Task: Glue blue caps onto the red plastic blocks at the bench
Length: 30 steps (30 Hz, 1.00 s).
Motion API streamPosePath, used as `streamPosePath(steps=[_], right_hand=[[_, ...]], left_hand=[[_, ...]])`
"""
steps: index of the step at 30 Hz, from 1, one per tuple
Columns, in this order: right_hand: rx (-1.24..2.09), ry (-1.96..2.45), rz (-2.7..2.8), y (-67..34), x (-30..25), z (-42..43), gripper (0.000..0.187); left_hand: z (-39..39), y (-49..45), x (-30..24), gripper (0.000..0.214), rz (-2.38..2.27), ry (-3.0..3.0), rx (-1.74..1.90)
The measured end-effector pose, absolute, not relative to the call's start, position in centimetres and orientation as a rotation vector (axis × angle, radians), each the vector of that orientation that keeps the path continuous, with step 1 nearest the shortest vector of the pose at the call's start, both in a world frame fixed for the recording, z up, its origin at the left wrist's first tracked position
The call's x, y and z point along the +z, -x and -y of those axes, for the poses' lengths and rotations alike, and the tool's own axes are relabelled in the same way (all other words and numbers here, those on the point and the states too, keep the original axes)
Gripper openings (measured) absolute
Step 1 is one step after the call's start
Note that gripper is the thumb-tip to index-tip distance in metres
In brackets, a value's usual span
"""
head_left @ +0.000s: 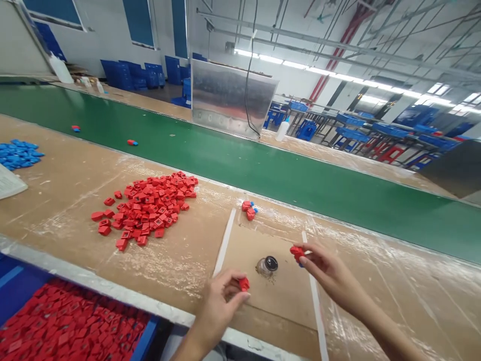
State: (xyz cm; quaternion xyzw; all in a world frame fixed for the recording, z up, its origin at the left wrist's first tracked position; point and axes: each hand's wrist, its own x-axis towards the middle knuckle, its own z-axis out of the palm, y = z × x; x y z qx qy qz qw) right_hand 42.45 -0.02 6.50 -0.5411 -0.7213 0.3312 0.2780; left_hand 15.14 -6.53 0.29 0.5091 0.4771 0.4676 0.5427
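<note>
Between the thumb and fingers of my left hand [220,303] is a small red plastic piece [244,284], held just above the cardboard sheet [248,245]. My right hand [326,265] pinches another red piece [296,252], with a bit of blue showing under it by the thumb. A small round jar [267,265] with a dark top stands on the cardboard between both hands. Beyond it, near the belt, lie a couple of red pieces with blue ends [249,210]. To the left spreads a large heap of red pieces [150,205].
A green conveyor belt [225,150] crosses beyond the table, carrying two red-and-blue pieces [132,143] at left. A blue bin [145,341] full of red pieces sits below the table edge. Blue pieces [18,154] lie far left. A white bottle [282,129] stands across the belt.
</note>
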Motion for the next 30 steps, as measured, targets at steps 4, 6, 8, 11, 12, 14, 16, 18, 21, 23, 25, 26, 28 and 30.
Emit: streamPosePath(steps=[4,6,8,11,12,14,16,18,21,23,25,26,28,30], right_hand=[[0.559,1.426,2.104,-41.3,5.5,2.4,0.030],[0.413,1.404,2.164,-40.8,5.2,2.8,0.028],[0.303,1.379,2.202,-40.3,5.2,3.0,0.026],[0.215,1.344,2.262,-39.7,5.4,2.9,0.022],[0.198,1.335,2.284,-39.5,5.5,2.9,0.021],[0.171,1.321,2.322,-39.2,5.8,2.9,0.021],[0.153,1.322,2.344,-39.0,5.9,2.9,0.021],[0.156,1.321,2.355,-38.8,6.1,2.9,0.021],[0.184,1.318,2.367,-38.6,6.2,2.8,0.022],[0.196,1.320,2.376,-38.6,6.1,2.8,0.022],[0.194,1.319,2.386,-38.5,6.0,2.8,0.022],[0.192,1.314,2.392,-38.5,5.9,2.8,0.021],[0.185,1.302,2.406,-38.5,5.8,2.9,0.020],[0.178,1.290,2.420,-38.5,5.8,2.9,0.019]], left_hand=[[7.5,-18.5,0.7,0.019,-1.089,-1.272,1.027],[7.8,-18.8,0.6,0.020,-1.085,-1.283,1.019],[8.0,-18.5,0.5,0.020,-1.075,-1.267,1.026],[7.9,-18.0,0.3,0.020,-1.047,-1.205,1.043],[7.9,-17.9,0.3,0.021,-1.036,-1.182,1.044],[7.7,-17.9,0.3,0.022,-1.007,-1.129,1.044],[7.6,-18.0,0.3,0.024,-0.978,-1.069,1.041],[7.5,-18.1,0.3,0.026,-0.957,-1.027,1.034],[7.5,-18.0,0.3,0.026,-0.950,-1.010,1.029],[7.6,-17.9,0.4,0.025,-0.948,-1.005,1.028],[7.6,-17.9,0.4,0.025,-0.946,-0.999,1.022],[7.6,-17.9,0.4,0.026,-0.946,-0.997,1.017],[7.6,-17.9,0.2,0.027,-0.945,-0.991,1.012],[7.6,-17.9,0.1,0.028,-0.936,-0.986,1.014]])
